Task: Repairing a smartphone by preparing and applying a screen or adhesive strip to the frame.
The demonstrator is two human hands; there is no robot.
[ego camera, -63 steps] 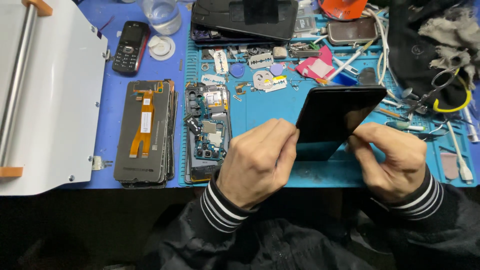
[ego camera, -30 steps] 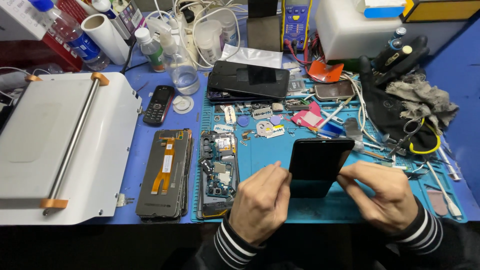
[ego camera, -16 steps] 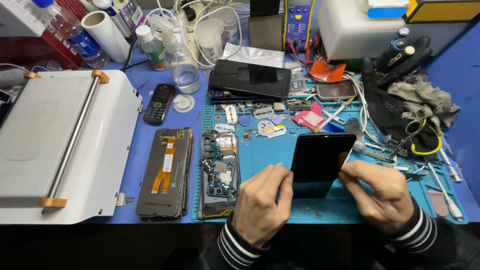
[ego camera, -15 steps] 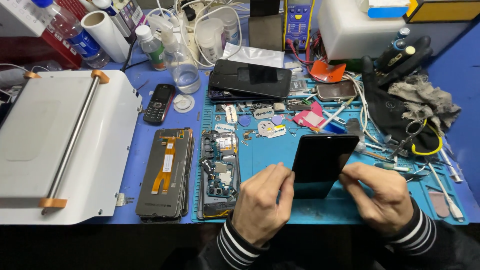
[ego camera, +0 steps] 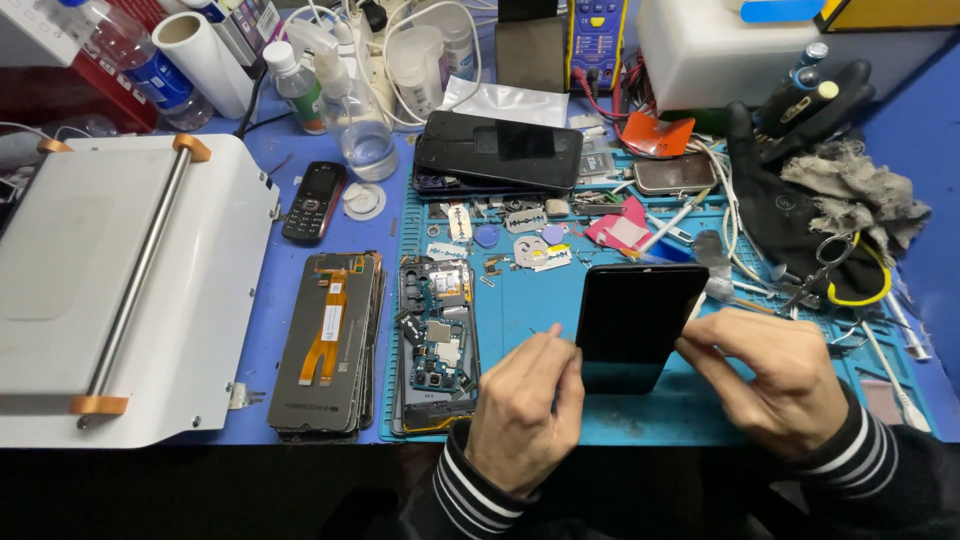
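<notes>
Holding a black phone [ego camera: 632,322] tilted above the blue mat [ego camera: 690,410], both hands are working at its lower end; the right hand [ego camera: 775,375] is pinching the phone's right edge between thumb and fingers, curled narrow; the left hand [ego camera: 525,410] is sitting just beside the phone's left edge, its fingers closed on a thin pointed tool [ego camera: 545,333] whose tip is sticking out toward the mat; whether that hand is also touching the phone, I cannot tell. An opened phone body [ego camera: 437,345] with its circuit board showing is lying on the mat's left part, near the left hand; a stack of screens [ego camera: 328,345] with an orange flex cable is lying just beside it on the blue table [ego camera: 290,270]. A white machine [ego camera: 120,290] with a metal bar is standing at the far left; a small keypad phone [ego camera: 314,201] is lying near its corner; another dark phone [ego camera: 498,150] is resting at the mat's far edge, well apart from the hands.
</notes>
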